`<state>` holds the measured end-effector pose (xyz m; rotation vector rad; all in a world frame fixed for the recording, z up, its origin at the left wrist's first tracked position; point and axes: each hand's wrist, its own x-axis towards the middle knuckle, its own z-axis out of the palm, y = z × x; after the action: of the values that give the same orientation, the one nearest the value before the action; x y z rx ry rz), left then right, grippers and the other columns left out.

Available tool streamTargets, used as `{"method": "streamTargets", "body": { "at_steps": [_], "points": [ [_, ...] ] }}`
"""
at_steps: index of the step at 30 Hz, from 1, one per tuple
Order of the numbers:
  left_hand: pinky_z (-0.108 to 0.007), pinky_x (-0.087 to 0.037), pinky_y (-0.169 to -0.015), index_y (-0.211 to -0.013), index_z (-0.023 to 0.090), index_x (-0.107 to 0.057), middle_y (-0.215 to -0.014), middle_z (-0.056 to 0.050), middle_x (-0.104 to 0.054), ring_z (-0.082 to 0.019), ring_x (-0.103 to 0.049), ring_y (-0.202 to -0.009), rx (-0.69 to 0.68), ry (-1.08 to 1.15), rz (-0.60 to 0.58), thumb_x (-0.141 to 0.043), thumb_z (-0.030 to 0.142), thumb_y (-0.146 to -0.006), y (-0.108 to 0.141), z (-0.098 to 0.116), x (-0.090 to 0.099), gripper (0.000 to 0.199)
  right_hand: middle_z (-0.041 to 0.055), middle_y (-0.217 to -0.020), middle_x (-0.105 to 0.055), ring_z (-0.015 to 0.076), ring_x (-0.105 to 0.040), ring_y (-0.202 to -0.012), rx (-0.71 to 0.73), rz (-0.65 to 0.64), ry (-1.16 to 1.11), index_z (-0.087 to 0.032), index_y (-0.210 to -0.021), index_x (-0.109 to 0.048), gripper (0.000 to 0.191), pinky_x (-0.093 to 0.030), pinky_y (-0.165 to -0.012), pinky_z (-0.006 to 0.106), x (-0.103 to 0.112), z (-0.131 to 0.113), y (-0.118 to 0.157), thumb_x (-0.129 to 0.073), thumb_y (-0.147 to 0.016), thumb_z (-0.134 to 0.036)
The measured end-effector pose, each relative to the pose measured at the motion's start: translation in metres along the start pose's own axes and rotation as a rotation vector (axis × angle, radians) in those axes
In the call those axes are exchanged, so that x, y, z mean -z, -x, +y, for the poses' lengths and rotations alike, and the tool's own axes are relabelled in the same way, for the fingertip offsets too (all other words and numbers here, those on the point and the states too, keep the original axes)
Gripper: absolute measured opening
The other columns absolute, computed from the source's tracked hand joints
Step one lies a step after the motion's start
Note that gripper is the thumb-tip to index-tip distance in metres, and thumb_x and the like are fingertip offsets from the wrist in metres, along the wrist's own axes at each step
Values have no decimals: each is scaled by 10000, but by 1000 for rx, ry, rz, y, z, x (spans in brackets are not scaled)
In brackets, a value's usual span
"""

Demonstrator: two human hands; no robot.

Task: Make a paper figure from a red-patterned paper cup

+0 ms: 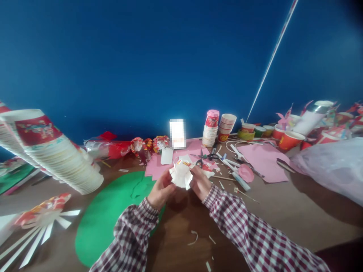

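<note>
A white paper cup piece (181,175) with cut, folded strips and a bit of red and yellow print is held between both hands near the middle of the view. My left hand (161,190) grips its left side, with the thumb along the lower edge. On the right side, the fingers of my right hand (200,183) are closed on the same piece. Its strips curl inward around a hollow centre. Beyond it, scissors with dark handles (211,156) lie on pink paper (154,166).
A green sheet (104,223) lies at left, below tall stacked cups (65,158). A cut cup with splayed strips (45,217) sits at far left. More cups (227,126), glue sticks (241,180), pink sheets (263,162) and a plastic bag (334,166) are behind and right.
</note>
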<state>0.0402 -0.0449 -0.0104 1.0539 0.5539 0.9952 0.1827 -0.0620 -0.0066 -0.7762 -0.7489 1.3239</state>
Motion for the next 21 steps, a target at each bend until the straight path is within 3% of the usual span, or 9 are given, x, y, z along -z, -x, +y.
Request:
{"method": "streamTargets", "body": {
  "at_steps": [4, 8, 10, 16, 18, 21],
  "points": [
    [-383, -384, -930, -1102, 173, -560, -1115, -107, -599, -276, -513, -1072, -32, -75, -35, -748, 149, -539, 1, -4, -3, 594, 37, -890, -627, 162, -588, -786, 18, -64, -35, -197, -972, -543, 272, -475, -667, 275, -10, 0, 9, -560, -769, -377],
    [-386, -342, -983, -1044, 168, -598, -1112, -88, -606, -244, -502, -1099, -57, 33, 108, -668, 216, -665, 0, -3, -6, 388, 51, -975, -613, 184, -559, -922, 83, -131, 81, -193, -1048, -518, 349, -433, -843, 333, -17, -1, 17, -617, -734, -309],
    [-395, -374, -955, -952, 135, -637, -1018, -99, -647, -246, -549, -1033, -15, 143, 120, -630, 254, -695, -2, 1, -6, 284, 48, -1030, -589, 181, -540, -964, 108, -214, 151, -205, -1076, -510, 381, -408, -885, 339, -20, -2, 20, -631, -722, -281],
    [-368, -479, -808, -717, 145, -651, -747, -36, -688, -205, -637, -784, 22, 210, 269, -619, 217, -651, -5, 10, -2, 103, 39, -991, -572, 162, -545, -905, 105, -335, 336, -223, -1092, -495, 345, -450, -803, 298, -22, -6, 27, -581, -764, -283],
    [-369, -494, -771, -712, 153, -642, -718, -22, -684, -202, -640, -755, 16, 211, 279, -624, 197, -638, -5, 10, -1, 89, 31, -946, -580, 155, -551, -867, 95, -292, 365, -218, -1034, -526, 244, -458, -763, 283, -21, -6, 26, -498, -819, -330],
    [-387, -493, -762, -781, 143, -644, -799, -53, -689, -237, -631, -822, 3, 160, 239, -644, 188, -616, -2, 6, -1, 171, 11, -766, -574, 135, -553, -692, 61, -146, 381, -194, -869, -556, 246, -462, -622, 251, -16, -1, 20, -432, -840, -405]
  ]
}}
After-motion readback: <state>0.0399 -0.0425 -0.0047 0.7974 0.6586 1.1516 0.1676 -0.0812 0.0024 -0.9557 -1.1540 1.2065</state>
